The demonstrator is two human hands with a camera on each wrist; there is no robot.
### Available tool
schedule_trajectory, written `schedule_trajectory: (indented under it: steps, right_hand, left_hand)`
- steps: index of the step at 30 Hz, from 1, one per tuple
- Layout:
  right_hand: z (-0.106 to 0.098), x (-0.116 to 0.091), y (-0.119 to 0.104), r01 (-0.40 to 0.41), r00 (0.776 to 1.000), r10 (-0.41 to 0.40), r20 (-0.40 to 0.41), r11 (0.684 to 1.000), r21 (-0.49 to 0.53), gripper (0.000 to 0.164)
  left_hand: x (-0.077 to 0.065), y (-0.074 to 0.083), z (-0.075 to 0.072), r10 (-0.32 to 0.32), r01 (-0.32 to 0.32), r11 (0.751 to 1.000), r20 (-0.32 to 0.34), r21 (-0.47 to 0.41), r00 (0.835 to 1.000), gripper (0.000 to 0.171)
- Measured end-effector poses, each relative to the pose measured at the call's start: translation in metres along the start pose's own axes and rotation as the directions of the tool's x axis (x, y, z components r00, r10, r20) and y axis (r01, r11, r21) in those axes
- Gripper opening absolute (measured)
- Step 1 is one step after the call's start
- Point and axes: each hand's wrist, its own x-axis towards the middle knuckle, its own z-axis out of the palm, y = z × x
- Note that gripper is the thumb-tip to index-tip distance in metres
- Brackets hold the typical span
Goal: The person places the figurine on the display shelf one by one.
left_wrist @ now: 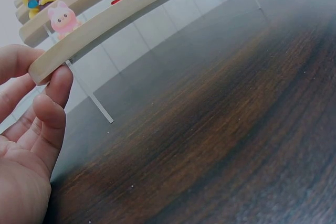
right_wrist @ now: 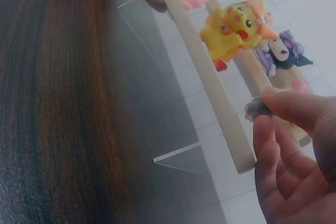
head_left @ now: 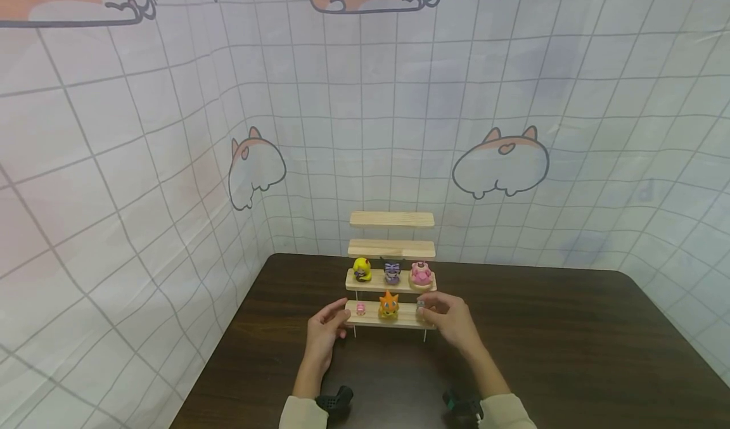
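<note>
My left hand (head_left: pixel 322 334) pinches the left end of the lowest shelf (head_left: pixel 373 318) on a tiered wooden stand, fingers above and below the board. At the other end, my right hand (head_left: pixel 453 321) holds a small grey figurine (right_wrist: pixel 257 107) between thumb and fingers, close over the board; its far side is hidden. A tiny pink figurine (left_wrist: pixel 63 19) stands on this shelf near the left hand. Mid-shelf is a yellow figurine with an orange top (head_left: pixel 389 307).
One tier up stand a yellow-haired figurine (head_left: pixel 362 269), a purple-and-black one (head_left: pixel 391 272) and a pink one (head_left: pixel 421 275). Two bare shelves (head_left: pixel 391 218) rise behind. Clear legs (left_wrist: pixel 100 103) support the stand on the dark wooden table (head_left: pixel 559 334). A checked curtain (head_left: pixel 371 99) hangs behind.
</note>
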Motion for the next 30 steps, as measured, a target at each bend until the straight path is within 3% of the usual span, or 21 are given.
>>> schedule_trajectory:
  steps: [22,30]
  right_hand:
    - [0.0023,0.0006,-0.0015,-0.006,1.0,0.007,0.004,0.995,-0.099,0.017]
    - [0.002,0.0006,-0.0015,-0.013,1.0,0.014,0.012,0.997,-0.077,0.018]
  left_hand:
    - [0.0001,0.0004,0.0008,0.002,-0.002,1.0,-0.005,0.005,1.0,0.039]
    - [0.0006,0.0001,0.0004,0.002,-0.002,1.0,-0.005,0.012,1.0,0.039]
